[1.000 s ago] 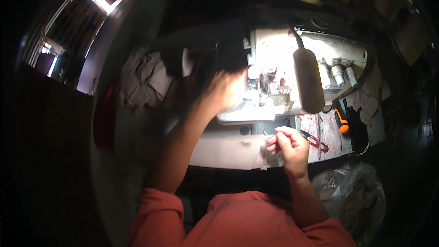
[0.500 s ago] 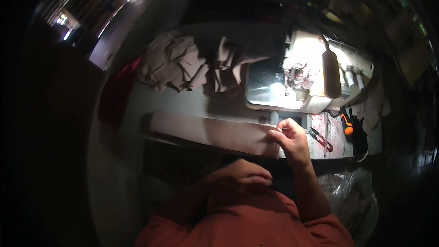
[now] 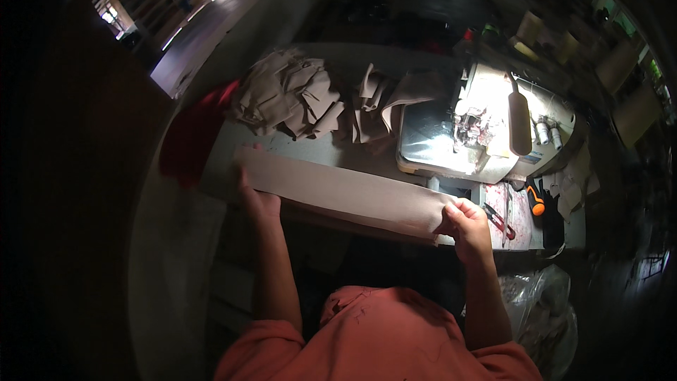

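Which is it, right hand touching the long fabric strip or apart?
Touching: the head view shows the right hand pinching the right end of the long fabric strip, no gap between.

Red cloth (image 3: pixel 192 142) at left end of table (image 3: pixel 310 150); long-headed lamp (image 3: pixel 520 123), right, shining; red-handled snips (image 3: pixel 509 231) near orange-and-black tool (image 3: pixel 537 209); clear plastic bag (image 3: pixel 553 310) by table's front right edge.

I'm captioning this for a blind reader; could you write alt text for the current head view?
A person's left hand and right hand hold a long, pale cloth strip near its ends, along the near edge of a table. Beyond it are a heap of pale cloth on the left and a brightly lit sewing machine on the right.
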Motion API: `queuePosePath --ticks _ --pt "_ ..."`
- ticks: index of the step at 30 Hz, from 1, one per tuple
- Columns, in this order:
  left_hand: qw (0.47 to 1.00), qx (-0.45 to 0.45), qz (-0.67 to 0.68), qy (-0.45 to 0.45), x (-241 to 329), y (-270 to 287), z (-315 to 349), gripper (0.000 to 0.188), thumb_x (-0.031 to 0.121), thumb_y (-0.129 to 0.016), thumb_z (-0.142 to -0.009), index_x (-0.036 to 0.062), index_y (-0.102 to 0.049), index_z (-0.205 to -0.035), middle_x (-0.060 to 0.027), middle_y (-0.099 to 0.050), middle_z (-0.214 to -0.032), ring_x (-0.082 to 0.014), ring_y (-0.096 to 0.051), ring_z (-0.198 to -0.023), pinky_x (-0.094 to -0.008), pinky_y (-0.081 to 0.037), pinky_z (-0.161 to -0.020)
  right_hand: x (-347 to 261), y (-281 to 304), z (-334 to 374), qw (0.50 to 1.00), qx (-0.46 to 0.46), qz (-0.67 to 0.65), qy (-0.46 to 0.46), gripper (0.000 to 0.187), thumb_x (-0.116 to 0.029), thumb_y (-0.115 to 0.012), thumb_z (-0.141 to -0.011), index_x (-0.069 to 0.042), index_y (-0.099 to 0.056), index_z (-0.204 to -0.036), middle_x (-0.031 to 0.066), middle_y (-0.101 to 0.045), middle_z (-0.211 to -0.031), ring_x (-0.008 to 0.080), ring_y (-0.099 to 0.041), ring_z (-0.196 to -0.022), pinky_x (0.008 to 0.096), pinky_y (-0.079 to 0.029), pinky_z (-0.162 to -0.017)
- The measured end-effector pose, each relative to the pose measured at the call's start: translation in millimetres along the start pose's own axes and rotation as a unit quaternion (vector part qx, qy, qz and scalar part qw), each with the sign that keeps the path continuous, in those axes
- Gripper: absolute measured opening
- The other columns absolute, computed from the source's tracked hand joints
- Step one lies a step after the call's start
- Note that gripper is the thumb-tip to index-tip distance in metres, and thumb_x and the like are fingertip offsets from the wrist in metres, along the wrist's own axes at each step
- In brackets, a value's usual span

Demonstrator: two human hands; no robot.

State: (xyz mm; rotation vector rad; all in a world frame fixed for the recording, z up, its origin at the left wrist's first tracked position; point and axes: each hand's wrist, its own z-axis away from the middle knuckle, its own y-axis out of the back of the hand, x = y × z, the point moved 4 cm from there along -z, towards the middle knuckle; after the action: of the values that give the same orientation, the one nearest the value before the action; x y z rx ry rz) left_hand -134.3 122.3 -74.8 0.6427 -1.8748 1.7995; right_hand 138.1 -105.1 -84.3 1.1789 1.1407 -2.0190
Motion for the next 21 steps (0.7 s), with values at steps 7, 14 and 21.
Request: queuePosePath --ticks 7,14,21 --pt "0.556 -0.242 -0.667 -0.432 -53 -34 65 0.04 0.005 -0.047 -0.079 -0.0014 -0.039 -0.117 -0.0192 -0.046 -0.113 -0.034 -0.045 -0.104 -0.0398 -0.035 -0.088 -4 -14 3 0.999 -0.024 -0.032 0.006 0.017 -0.014 -0.048 -0.083 0.001 -0.052 -0.088 0.0031 -0.055 -0.072 0.0088 -0.054 -0.061 0.0239 -0.048 -0.059" --pt "0.553 -0.561 -0.578 -0.214 -91 -137 156 0.061 0.027 -0.057 -0.074 -0.0047 -0.033 -0.12 -0.022 -0.031 -0.126 -0.037 -0.026 -0.12 -0.0405 -0.023 -0.098 -16 -33 15 0.997 -0.049 -0.051 0.018 0.015 -0.009 -0.048 -0.083 0.002 -0.053 -0.091 0.0039 -0.056 -0.079 0.0077 -0.054 -0.07 0.0211 -0.045 -0.063" --pt "0.691 -0.534 -0.482 0.072 -95 -152 112 0.042 0.024 -0.061 -0.076 -0.0011 -0.048 -0.106 -0.0178 -0.05 -0.106 -0.0223 -0.045 -0.105 -0.0306 -0.034 -0.087 -31 -36 19 0.988 -0.068 0.116 0.077 0.013 -0.001 -0.051 -0.079 0.003 -0.053 -0.091 0.0028 -0.057 -0.08 0.0067 -0.053 -0.071 0.0206 -0.045 -0.063"
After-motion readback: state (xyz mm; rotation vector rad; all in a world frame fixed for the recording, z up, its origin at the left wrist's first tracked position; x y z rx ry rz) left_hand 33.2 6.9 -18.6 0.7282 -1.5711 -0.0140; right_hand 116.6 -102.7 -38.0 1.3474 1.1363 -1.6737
